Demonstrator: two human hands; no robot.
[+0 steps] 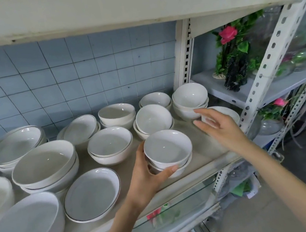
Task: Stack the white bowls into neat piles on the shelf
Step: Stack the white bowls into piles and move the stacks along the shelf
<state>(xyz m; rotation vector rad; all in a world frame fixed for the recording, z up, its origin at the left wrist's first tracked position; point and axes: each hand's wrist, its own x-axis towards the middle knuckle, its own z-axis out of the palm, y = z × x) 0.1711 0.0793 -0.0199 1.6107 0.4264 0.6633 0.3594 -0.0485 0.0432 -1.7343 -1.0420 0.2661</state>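
Note:
My left hand (147,178) grips a short pile of small white bowls (168,151) near the front edge of the white shelf (209,155); the thumb wraps the lower bowl, the fingers lie behind. My right hand (219,125) hovers with straight, spread fingers in front of a tilted white bowl (225,112) at the shelf's right end, its fingertips close to a pile of small bowls (190,98) in the back right corner. More small-bowl piles (153,118) (117,113) (110,144) (154,98) stand behind and to the left.
Wider rimmed bowls and dishes (44,165) (92,194) (16,145) (24,228) fill the shelf's left half. A blue tiled wall (63,79) backs the shelf. Perforated metal uprights (270,58) stand on the right, with artificial flowers (232,52) beyond. Another shelf board (112,8) runs overhead.

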